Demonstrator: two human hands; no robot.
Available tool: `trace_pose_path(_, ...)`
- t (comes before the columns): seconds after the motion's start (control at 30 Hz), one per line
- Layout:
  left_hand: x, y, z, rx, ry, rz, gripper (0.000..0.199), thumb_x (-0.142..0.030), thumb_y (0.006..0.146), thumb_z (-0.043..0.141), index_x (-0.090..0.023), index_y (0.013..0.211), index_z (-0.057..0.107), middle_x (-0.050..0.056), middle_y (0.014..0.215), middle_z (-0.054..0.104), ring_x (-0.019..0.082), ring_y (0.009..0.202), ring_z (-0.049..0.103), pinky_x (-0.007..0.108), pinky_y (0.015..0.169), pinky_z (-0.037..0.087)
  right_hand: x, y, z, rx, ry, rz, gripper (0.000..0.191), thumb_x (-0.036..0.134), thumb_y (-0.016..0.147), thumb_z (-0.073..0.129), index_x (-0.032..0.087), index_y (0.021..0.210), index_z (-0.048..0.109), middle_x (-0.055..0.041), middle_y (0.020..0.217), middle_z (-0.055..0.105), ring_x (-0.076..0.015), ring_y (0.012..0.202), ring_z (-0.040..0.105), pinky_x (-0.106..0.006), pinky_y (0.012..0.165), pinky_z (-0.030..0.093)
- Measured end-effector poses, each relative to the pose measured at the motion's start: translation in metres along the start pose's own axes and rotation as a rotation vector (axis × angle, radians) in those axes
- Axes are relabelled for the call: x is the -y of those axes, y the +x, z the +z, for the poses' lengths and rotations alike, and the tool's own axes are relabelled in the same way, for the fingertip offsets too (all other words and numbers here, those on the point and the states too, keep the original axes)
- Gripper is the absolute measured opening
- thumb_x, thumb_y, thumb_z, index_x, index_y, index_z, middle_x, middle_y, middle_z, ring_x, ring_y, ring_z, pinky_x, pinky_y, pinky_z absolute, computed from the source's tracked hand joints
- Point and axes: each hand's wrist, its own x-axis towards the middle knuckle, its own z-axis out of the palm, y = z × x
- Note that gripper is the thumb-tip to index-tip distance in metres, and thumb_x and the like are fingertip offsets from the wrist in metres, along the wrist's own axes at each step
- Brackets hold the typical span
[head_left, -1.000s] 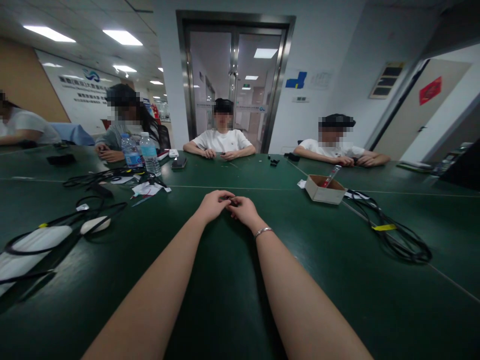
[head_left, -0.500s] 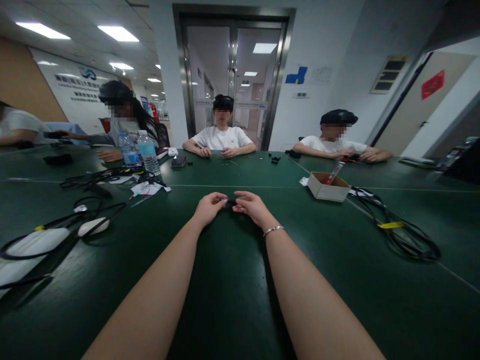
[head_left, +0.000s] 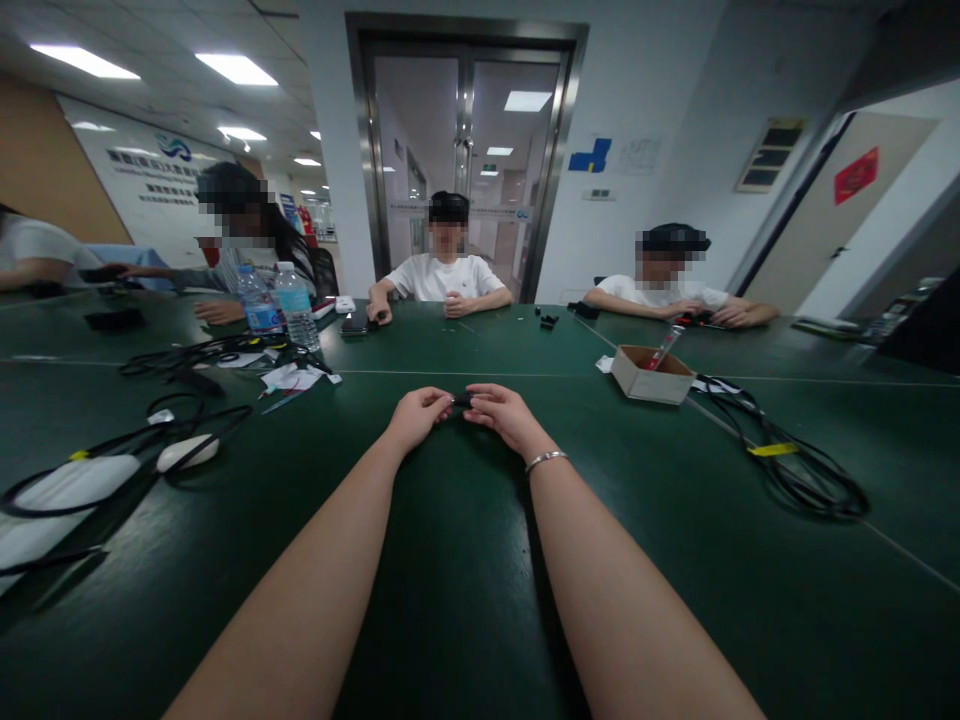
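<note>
A small black part [head_left: 463, 400] is between my two hands, above the dark green table [head_left: 457, 560]. Thumb and fingers of my right hand [head_left: 504, 412] are closed on its right end; a metal bracelet circles that wrist. From the other side, my left hand [head_left: 418, 416] pinches with thumb and index finger at the part's left end, where a tiny pale, shiny spot shows. Whether that spot is a separate piece is too small to tell. The fingers hide most of the part.
To the right stand an open cardboard box [head_left: 651, 376] and a coiled black cable [head_left: 806, 480]. On the left are water bottles [head_left: 298, 310], paper scraps [head_left: 291, 378], tangled cables and a white mouse [head_left: 187, 455]. Several people sit around the table; small black pieces [head_left: 548, 321] lie across from me.
My hands keep their pinch on the black part with hardly any shift. Across the table, a person's hand has moved left to beside the phone. The view has turned slightly right.
</note>
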Motion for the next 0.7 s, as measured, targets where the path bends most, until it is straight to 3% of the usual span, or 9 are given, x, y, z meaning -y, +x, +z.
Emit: trace_pose_path(0.7,0.0055,0.0028,-0.0021,0.015,0.074,0.021,0.033,-0.044,0.074,0.06,-0.013,0.085,0.066,0.004,0.068,0.063,0.013,0.062,0.055,0.025,0.059,0.041,0.0003,-0.0003,-0.0003,0.019,0.006,-0.001,0.026,-0.006,0.077,0.059,0.012,0.093,0.066,-0.0062,0.091,0.057,-0.0144,0.074,0.066,-0.03,0.079,0.06)
